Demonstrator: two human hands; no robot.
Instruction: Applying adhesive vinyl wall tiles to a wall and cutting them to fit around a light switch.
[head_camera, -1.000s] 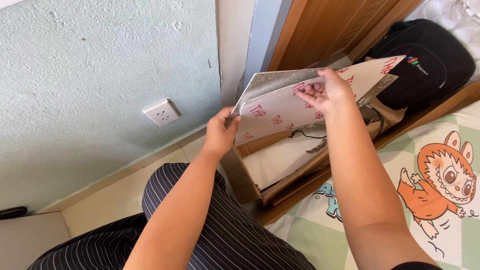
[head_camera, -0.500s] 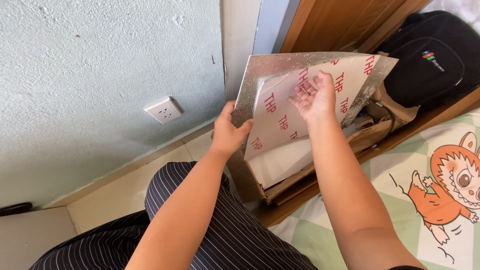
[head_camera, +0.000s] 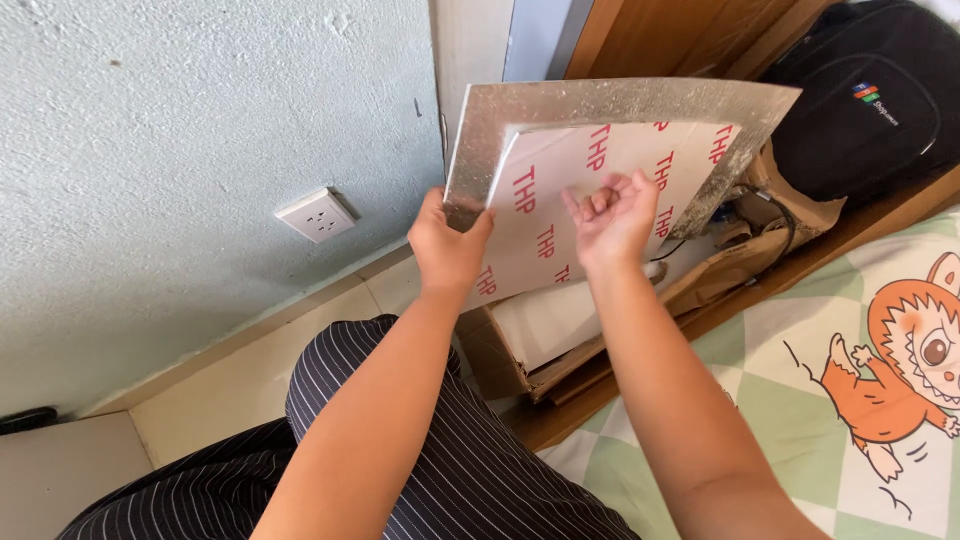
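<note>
Overhead, left hand (head_camera: 447, 248) gripping glittery silver sheet (head_camera: 610, 105), right hand (head_camera: 612, 215) peeling white backing (head_camera: 560, 215)

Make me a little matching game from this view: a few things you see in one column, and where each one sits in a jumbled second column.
Things:
1. silver-edged sheet
2. wall socket
3. black backpack
4. orange cartoon animal

Places:
A. printed on the green checked cloth, far right
B. on the pale textured wall, left of the hands
C. held up between the left hand and the right hand
D. top right corner, behind the cardboard box

Pairs: 1-C, 2-B, 3-D, 4-A
</note>
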